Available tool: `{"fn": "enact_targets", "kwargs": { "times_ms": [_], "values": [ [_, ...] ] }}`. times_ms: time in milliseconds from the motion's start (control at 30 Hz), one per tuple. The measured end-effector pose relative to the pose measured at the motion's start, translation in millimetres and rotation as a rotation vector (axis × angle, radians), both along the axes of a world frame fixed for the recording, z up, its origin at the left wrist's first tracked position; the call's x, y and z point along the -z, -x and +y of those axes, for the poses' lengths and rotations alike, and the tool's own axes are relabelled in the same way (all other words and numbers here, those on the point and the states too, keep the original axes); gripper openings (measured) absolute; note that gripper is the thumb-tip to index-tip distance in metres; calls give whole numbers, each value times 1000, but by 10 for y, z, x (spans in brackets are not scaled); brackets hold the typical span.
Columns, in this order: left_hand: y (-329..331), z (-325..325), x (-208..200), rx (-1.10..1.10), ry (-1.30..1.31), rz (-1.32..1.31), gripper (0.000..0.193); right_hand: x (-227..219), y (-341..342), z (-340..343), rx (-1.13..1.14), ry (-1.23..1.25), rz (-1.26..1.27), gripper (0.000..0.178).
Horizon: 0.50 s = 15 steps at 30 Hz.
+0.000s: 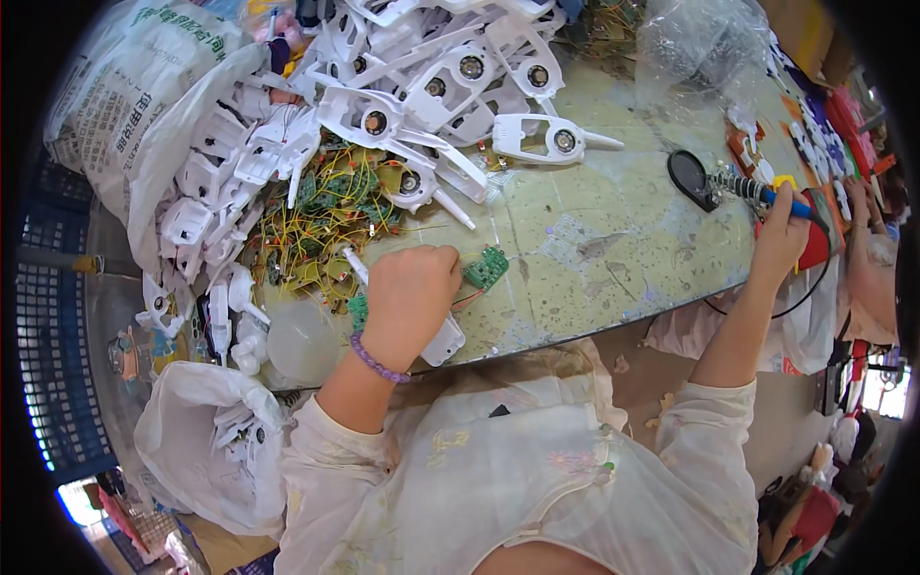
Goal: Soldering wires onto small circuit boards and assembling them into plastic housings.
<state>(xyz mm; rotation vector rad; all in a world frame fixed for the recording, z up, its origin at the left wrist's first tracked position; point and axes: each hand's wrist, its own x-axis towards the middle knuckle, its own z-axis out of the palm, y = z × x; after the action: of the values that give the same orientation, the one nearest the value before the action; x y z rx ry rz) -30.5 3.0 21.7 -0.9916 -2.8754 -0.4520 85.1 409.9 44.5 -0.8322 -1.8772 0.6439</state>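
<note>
My left hand (412, 292), with a purple bead bracelet at its wrist, is closed over a white plastic housing (444, 342) at the table's near edge. The housing's ends show on both sides of the hand; my fingertips are hidden. Beside my knuckles is a small green circuit board (486, 269) with a red wire, and another green board (357, 311) peeks out left of the wrist. At the right, my right hand (784, 230) is closed round the blue handle of a soldering iron (778, 199). Its front end points into a coiled metal spring (736, 184) next to a black oval dish (692, 180).
White housings (441, 86) with round dark speakers are heaped at the far left. A tangle of yellow-wired green boards (331, 201) lies before them. White bags (206, 422) stand at the left, a clear plastic bag (704, 48) at the back. Another person's arm (870, 259) shows far right.
</note>
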Motion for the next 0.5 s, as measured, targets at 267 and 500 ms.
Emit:
{"fn": "enact_targets", "kwargs": {
  "times_ms": [267, 500],
  "values": [
    [73, -44, -2, 115, 40, 24, 10, 344, 58, -617, -182, 398, 621, 22],
    [161, -187, -107, 144, 29, 15, 13, 108, 501, -1389, -718, 231, -199, 12]
  ]
}}
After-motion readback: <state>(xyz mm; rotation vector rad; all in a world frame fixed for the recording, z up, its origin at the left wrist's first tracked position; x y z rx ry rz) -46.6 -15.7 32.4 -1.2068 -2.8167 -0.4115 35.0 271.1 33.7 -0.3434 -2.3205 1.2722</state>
